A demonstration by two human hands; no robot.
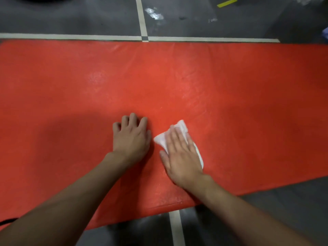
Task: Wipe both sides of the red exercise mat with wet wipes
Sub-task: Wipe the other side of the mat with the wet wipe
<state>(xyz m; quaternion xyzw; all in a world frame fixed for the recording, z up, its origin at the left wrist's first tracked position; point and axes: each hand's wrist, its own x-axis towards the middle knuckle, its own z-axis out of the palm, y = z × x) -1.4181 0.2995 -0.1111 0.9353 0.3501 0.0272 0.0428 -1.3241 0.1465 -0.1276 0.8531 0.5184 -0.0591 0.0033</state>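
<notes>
Right now the wiping step is in hand, on the side of the red exercise mat (pixel 230 86) that faces up. The mat lies flat on the dark floor (pixel 71 18). The right hand (pixel 182 155) lies flat on a white wet wipe (pixel 181 127) on the near half of the mat. Its fingers (pixel 177 139) are straight and close together. They press the wipe down and do not curl round it. The left hand (pixel 132 139) rests on the bare mat just beside the wipe, not touching it. Its fingers (pixel 133 119) are spread a little and bent at the tips, and they hold nothing. Shiny patches farther off look wet, so part of this side seems done. Next, I think the right hand must slide the wipe over the dry parts, pressing flat so the wipe does not bunch up. I cannot tell if the under side is clean.
</notes>
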